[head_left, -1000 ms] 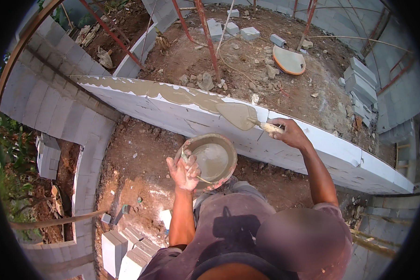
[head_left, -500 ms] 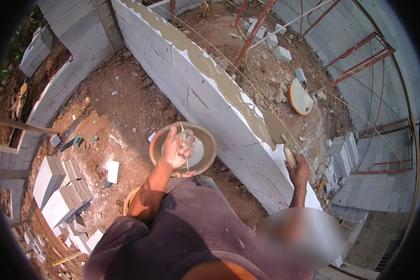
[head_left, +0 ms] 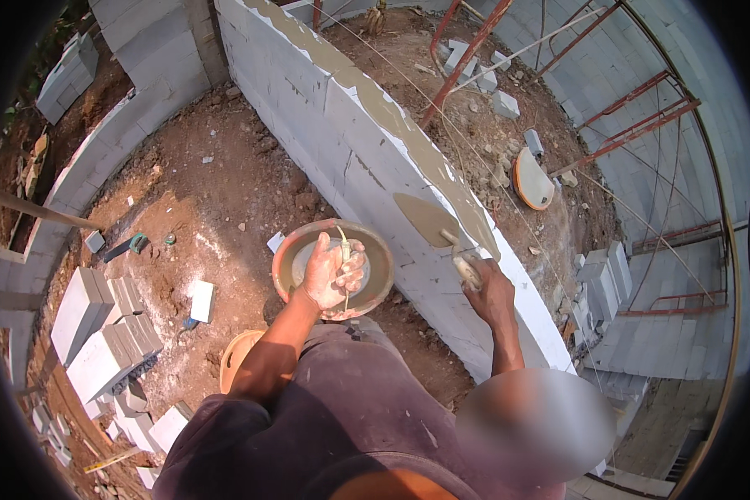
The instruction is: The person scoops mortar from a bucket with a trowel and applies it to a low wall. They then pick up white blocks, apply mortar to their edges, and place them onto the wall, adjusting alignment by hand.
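My right hand (head_left: 485,287) is closed round the handle of a pointed trowel (head_left: 423,218). Its mortar-grey blade lies over the near-side face of the pale block wall (head_left: 354,162), just below the top edge. Along the top of that wall runs a band of wet grey-brown mortar (head_left: 408,137), with bare white block nearer me. My left hand (head_left: 335,273) grips the thin handle of a round mortar bucket (head_left: 380,279), fingers curled over its mouth. Some grey mortar shows inside the bucket, partly hidden by the hand.
A taut string (head_left: 442,108) runs beside the wall. Red scaffold poles (head_left: 467,62) stand beyond it, near an orange-rimmed tub (head_left: 533,179). Stacked blocks (head_left: 108,350) and a green-handled saw (head_left: 127,247) lie on the dirt at left. Another orange tub (head_left: 240,357) sits by my left forearm.
The trowel has moved left off the wall's top to its near-side face, and my right hand has moved up and left with it. My left hand and the bucket have shifted slightly right.
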`<state>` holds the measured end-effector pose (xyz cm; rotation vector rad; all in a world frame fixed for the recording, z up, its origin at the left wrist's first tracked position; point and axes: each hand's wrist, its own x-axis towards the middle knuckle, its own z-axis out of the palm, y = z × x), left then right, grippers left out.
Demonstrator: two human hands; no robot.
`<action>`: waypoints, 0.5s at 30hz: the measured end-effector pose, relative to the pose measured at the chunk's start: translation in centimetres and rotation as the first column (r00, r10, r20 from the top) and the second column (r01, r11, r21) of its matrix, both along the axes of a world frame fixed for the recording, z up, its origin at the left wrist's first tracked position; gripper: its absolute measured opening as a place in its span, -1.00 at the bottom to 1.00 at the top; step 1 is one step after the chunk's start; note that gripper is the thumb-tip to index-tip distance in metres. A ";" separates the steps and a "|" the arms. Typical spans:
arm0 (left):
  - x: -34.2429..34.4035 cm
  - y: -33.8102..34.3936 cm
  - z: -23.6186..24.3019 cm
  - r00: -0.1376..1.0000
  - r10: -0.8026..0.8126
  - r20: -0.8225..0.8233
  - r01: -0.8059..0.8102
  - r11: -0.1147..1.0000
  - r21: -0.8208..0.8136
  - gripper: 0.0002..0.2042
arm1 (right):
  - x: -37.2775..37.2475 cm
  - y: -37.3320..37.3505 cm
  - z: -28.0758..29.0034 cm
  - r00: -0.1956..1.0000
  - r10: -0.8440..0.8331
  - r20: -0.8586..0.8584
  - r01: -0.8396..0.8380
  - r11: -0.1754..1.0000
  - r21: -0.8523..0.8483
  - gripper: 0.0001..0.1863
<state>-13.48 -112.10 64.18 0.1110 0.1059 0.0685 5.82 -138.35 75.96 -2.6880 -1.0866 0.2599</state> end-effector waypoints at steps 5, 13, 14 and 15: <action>0.7 -2.4 4.4 0.966 -0.148 0.213 0.158 0.987 -0.033 -0.22 | -8.5 3.3 -8.5 0.988 0.111 -0.110 -0.134 0.963 -0.232 -0.67; 1.9 -3.9 6.3 0.939 -0.205 0.277 0.191 0.979 0.076 -0.13 | -7.5 0.0 -13.5 0.737 0.032 -0.676 0.105 0.981 0.161 -0.56; 2.1 -4.1 6.7 0.939 -0.198 0.280 0.188 0.980 0.061 -0.13 | -7.3 -1.2 -11.2 0.584 -0.018 -0.811 0.234 0.961 0.147 -0.51; 2.4 -4.5 6.6 0.940 -0.189 0.283 0.181 0.982 0.052 -0.13 | -6.7 -3.1 -10.1 0.560 -0.021 -0.829 0.268 0.951 0.157 -0.52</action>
